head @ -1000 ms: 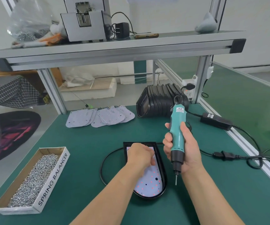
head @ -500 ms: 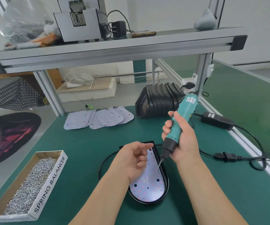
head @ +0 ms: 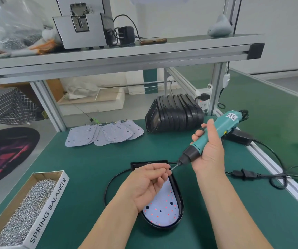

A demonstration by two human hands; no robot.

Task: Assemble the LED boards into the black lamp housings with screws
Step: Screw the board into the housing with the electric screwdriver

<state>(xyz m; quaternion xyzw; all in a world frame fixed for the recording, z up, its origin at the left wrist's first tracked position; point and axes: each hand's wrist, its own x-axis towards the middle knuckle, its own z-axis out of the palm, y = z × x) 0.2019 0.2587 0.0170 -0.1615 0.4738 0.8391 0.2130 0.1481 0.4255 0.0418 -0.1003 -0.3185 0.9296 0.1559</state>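
Tilted lower than before, the screwdriver (head: pixel 228 124) is gripped by the right hand (head: pixel 211 151), its bit brought beside a screw (head: pixel 165 169) pinched in the left hand (head: pixel 144 184).

The bench mat (head: pixel 90 164) is finished in dark green, and the screwdriver (head: pixel 214 135) is bodied in teal with a black collar. The LED board (head: pixel 164 209) is seen as pale, possibly lilac-tinted white, dotted with red points and dark holes, and is framed by the black lamp housing (head: pixel 162 228).

open mat (head: pixel 94 162) left, screw box (head: pixel 28 209) beyond
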